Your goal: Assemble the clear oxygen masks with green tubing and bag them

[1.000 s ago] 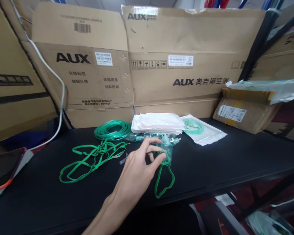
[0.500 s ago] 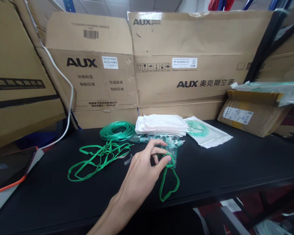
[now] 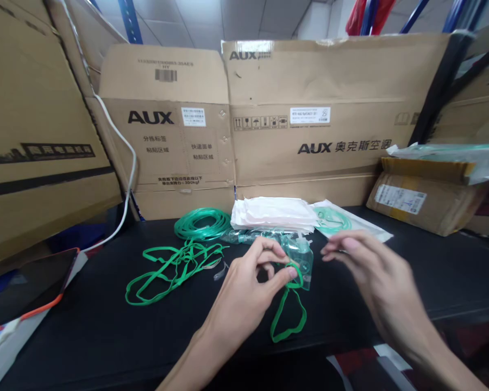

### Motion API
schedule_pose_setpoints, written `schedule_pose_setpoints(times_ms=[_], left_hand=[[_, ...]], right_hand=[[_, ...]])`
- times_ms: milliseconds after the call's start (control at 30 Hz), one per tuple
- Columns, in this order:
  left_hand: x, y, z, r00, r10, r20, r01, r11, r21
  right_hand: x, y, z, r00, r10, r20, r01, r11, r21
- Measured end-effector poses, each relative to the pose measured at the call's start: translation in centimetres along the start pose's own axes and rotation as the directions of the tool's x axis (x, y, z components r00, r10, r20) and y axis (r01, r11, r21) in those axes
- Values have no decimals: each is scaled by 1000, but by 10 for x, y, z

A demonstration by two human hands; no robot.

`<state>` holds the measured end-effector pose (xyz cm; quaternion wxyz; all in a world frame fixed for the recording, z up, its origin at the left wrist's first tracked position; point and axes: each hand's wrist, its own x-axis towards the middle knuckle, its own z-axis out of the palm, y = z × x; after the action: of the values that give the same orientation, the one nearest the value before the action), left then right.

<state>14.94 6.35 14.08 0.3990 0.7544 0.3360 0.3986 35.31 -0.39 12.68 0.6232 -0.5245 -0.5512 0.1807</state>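
Observation:
My left hand is closed in a pinch on a green elastic strap, near the middle of the black shelf. Below the fingers a loop of the strap hangs down. Off to the right, my right hand is raised in the air with loosely bent fingers, slightly blurred, with nothing visible in them. Behind my left fingers lies a clear plastic bag with pale green parts, partly hidden. More green straps lie loosely tangled to the left of my left hand.
Coiled green tubing and a stack of white packets lie at the back, beside a packet with tubing. Large cardboard sheets stand behind. A box sits at right, a phone at left.
My right hand has come into view from the right. My left hand keeps its pinch on the strap. The whole view has shifted slightly, with things appearing lower and further right.

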Motion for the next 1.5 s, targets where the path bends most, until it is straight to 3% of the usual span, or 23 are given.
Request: schedule_pose_setpoints(times_ms=[133, 200, 300, 433, 533, 633, 767, 933, 1000, 1067, 1200, 1367, 1500], left_hand=[[-1, 3, 0, 999, 12, 41, -13, 1000, 14], [-1, 3, -1, 998, 9, 56, -10, 1000, 19], [-2, 1, -6, 997, -10, 77, 5, 998, 63], [-11, -2, -23, 983, -83, 163, 38, 964, 263], [-20, -6, -39, 974, -108, 200, 27, 928, 371], [-26, -14, -49, 972, -108, 210, -19, 851, 525], [-32, -19, -52, 962, -95, 257, -103, 746, 658], [-34, -7, -53, 958, -45, 283, -138, 794, 592], [-26, -1, -62, 965, -15, 262, -146, 799, 583], [-10, 5, -80, 986, 3, 165, -113, 739, 664], [43, 1, -137, 994, -6, -112, 97, 558, 824], [104, -34, -201, 944, -225, -240, 314, 405, 859], [125, -69, -216, 889, -318, -329, 430, 331, 840]], right_hand=[[17, 4, 23, 964, 155, 218, -175, 981, 79], [18, 3, 28, 951, 155, 268, -187, 978, 95], [23, 2, 24, 981, 123, 149, -141, 983, 116], [35, 9, -3, 995, 88, -42, -80, 984, 162], [36, 18, -22, 991, 108, -78, -99, 989, 113], [27, 27, -26, 987, 143, 73, -143, 990, 7], [13, 44, -19, 962, 112, 250, -72, 984, -165], [4, 69, -14, 937, 33, 349, 92, 938, -335], [3, 75, -14, 925, 10, 380, 144, 916, -374], [2, 77, -14, 916, -14, 402, 189, 897, -399], [2, 74, -12, 915, -56, 400, 236, 878, -417], [-1, 73, -8, 935, -23, 355, 182, 887, -424], [-2, 78, -7, 945, 6, 328, 142, 893, -427]])
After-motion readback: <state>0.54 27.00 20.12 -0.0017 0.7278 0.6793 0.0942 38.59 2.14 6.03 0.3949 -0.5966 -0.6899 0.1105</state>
